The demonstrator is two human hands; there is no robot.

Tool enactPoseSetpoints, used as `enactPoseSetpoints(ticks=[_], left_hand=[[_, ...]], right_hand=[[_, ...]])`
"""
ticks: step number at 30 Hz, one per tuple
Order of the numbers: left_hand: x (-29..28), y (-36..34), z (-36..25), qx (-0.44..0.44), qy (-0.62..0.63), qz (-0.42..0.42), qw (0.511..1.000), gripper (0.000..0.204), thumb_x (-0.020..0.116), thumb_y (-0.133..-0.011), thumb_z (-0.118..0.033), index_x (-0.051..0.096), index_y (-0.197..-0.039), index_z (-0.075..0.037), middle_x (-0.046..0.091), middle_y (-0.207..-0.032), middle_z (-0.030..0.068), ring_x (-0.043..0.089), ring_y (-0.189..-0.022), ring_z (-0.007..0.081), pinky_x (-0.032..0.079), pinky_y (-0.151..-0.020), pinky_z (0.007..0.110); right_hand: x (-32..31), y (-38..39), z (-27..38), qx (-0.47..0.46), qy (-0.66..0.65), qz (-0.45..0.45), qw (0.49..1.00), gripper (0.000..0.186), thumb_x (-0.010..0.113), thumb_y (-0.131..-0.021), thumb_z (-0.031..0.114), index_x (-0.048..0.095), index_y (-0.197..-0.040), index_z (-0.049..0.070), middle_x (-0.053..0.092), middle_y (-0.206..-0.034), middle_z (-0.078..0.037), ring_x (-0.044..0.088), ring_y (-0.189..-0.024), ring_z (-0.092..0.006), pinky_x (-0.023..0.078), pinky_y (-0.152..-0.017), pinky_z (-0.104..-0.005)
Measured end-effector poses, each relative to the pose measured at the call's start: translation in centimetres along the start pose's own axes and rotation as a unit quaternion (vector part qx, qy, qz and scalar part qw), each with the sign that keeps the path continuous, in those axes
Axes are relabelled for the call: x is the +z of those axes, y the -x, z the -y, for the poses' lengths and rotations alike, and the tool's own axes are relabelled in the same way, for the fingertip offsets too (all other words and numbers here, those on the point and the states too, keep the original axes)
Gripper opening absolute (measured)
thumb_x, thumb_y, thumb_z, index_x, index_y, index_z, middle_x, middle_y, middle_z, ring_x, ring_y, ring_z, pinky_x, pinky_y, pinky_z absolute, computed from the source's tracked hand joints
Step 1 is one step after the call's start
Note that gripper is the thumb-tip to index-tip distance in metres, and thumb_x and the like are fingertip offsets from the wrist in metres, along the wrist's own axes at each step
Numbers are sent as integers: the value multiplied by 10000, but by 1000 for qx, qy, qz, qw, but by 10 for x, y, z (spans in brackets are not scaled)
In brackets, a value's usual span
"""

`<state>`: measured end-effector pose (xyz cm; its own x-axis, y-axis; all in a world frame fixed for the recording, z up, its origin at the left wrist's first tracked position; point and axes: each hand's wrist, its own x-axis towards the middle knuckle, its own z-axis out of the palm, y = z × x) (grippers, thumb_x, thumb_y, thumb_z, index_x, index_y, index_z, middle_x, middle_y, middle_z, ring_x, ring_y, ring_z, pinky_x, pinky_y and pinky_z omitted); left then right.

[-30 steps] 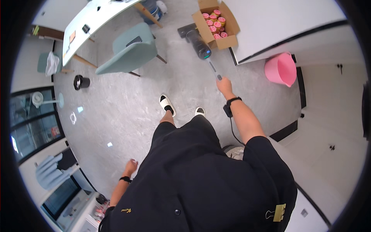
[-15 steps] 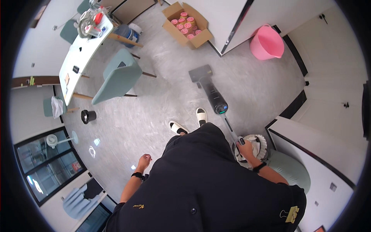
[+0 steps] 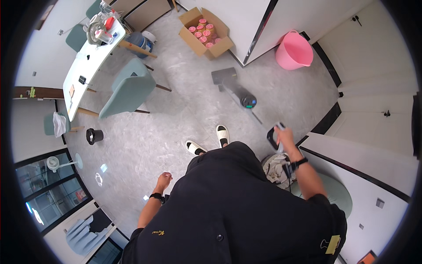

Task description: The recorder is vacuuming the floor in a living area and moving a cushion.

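A dark grey upright floor cleaner (image 3: 241,95) stands on the floor ahead of my feet, tilted toward me. Its flat, wide cleaning head (image 3: 223,75) lies near the wall corner, and a small lit display tops the body. From there a thin pole runs to a loop handle, and my right hand (image 3: 285,138) is wrapped round that handle. My left hand (image 3: 164,180) hangs at my left side with curled fingers and nothing visible in it. White slippers (image 3: 223,135) are on my feet.
An open cardboard box (image 3: 224,46) holds several pink-lidded jars. A pink tub (image 3: 293,53) stands by the right wall. Left are a green chair (image 3: 132,90), a white table (image 3: 81,66) and a black bin (image 3: 93,136). Close to my right are a basket with cloth (image 3: 277,169) and a green pouf (image 3: 336,193).
My right hand has moved forward and up with the handle, lowering the pole's slant. The cleaning head has shifted slightly forward in relation to my feet. My left hand stays at my side.
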<state>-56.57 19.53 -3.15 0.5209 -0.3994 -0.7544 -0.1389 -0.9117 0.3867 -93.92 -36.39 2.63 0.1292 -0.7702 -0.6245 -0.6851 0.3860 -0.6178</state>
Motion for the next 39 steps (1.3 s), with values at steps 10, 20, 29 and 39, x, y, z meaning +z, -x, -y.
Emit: enactPoseSetpoints(ticks=[10, 20, 29, 39], left_hand=[[43, 61, 36, -113, 81, -16, 990, 299, 539, -885, -223, 643, -995, 35, 707, -869, 148, 675, -803, 223, 520, -745, 330], [102, 56, 105, -138, 146, -13, 980, 398, 622, -858, -325, 653, -1055, 20, 693, -1004, 189, 662, -944, 262, 502, -825, 341], [105, 52, 109, -94, 77, 6, 993, 380, 605, -860, -321, 658, -1017, 21, 693, -964, 200, 665, -933, 273, 504, -793, 361], [22, 77, 22, -114, 155, -53, 980, 285, 537, -909, -230, 608, -1074, -9, 700, -851, 118, 644, -743, 186, 504, -612, 306]], right_hand=[[17, -100, 126, -133, 257, -84, 953, 410, 729, -777, 350, 660, -949, -15, 675, -830, -242, 665, -820, -387, 526, -714, -440], [-27, -81, 58, -215, 361, -111, 900, 341, 715, -784, 266, 634, -880, -52, 648, -849, -279, 628, -838, -443, 510, -730, -480], [-72, -72, 76, -103, 338, -103, 930, 387, 728, -771, 290, 658, -940, -51, 655, -882, -277, 629, -875, -433, 511, -759, -469], [-38, -153, 102, -196, 323, -102, 920, 424, 707, -809, 324, 623, -936, -72, 658, -694, -221, 658, -563, -329, 526, -578, -409]])
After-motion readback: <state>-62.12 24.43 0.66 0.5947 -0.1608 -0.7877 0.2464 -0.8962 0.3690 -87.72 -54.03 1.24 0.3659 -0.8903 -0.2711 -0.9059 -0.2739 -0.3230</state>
